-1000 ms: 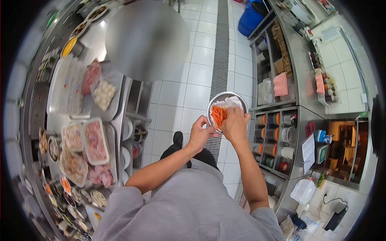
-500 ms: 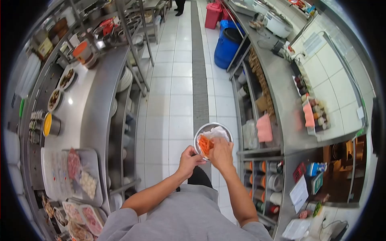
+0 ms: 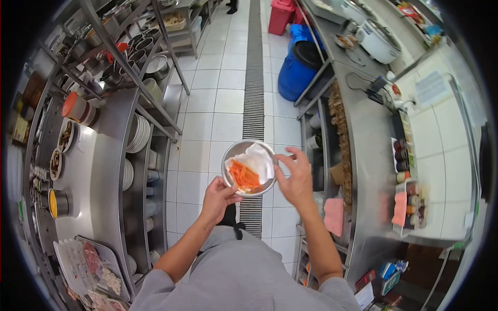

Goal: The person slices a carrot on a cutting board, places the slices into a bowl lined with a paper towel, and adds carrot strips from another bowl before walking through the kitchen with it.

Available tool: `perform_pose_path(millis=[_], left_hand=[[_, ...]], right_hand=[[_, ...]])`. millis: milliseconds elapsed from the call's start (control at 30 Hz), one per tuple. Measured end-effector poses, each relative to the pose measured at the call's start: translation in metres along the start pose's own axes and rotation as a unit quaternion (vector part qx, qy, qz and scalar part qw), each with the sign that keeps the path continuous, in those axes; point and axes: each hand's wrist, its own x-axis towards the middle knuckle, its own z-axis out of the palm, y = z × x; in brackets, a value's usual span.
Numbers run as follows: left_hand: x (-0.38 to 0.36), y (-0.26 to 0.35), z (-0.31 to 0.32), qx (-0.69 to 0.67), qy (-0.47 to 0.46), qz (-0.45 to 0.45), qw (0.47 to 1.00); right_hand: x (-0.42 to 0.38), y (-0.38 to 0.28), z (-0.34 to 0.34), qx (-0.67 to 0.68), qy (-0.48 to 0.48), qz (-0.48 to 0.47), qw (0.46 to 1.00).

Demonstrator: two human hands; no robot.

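A round metal bowl (image 3: 226,158) is held over the tiled aisle, in the middle of the view. Inside it lie orange strips (image 3: 244,175), which look like shredded carrot, beside a crumpled white piece (image 3: 258,159) of paper or cloth. My left hand (image 3: 218,199) grips the bowl's lower left rim between thumb and fingers. At the bowl's right edge is my right hand (image 3: 295,175), its fingers apart and nothing between them, the fingertips close to or touching the rim.
Steel counters flank the aisle. The left one bears a yellow-filled container (image 3: 58,203), small dishes and a tray (image 3: 111,253) of packed food. Blue barrels (image 3: 300,71) and a red bin (image 3: 281,15) stand ahead on the right. A person's dark-clad leg (image 3: 232,6) shows far ahead.
My right hand has come out of the bowl to its right edge and opened. The bowl has moved up and left in view, with my left hand still on it. The surroundings have shifted.
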Motion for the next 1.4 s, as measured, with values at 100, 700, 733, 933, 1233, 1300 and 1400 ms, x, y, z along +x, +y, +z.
perform_pose_path(millis=[100, 700, 733, 933, 1233, 1300, 1400], left_hand=[[0.067, 0.036, 0.021, 0.027, -0.043, 0.012, 0.999], [0.493, 0.239, 0.226, 0.109, -0.129, -0.020, 0.985], [0.514, 0.257, 0.237, 0.107, -0.126, -0.021, 0.986], [0.620, 0.382, 0.271, 0.010, 0.007, 0.055, 0.998], [0.812, 0.512, 0.243, -0.019, 0.217, 0.203, 0.955], [0.866, 0.563, 0.242, -0.008, 0.211, 0.201, 0.957], [0.955, 0.651, 0.276, 0.047, 0.178, 0.198, 0.963]], right_hand=[[0.065, 0.037, 0.017, 0.166, 0.010, 0.083, 0.983], [0.427, 0.298, 0.098, 0.392, 0.015, 0.415, 0.821], [0.468, 0.309, 0.100, 0.388, -0.014, 0.405, 0.828], [0.707, 0.348, 0.128, 0.440, -0.123, 0.316, 0.831], [0.955, 0.411, 0.249, 0.516, -0.268, 0.351, 0.734], [0.995, 0.427, 0.266, 0.527, -0.248, 0.373, 0.722], [1.069, 0.458, 0.269, 0.544, -0.203, 0.407, 0.705]])
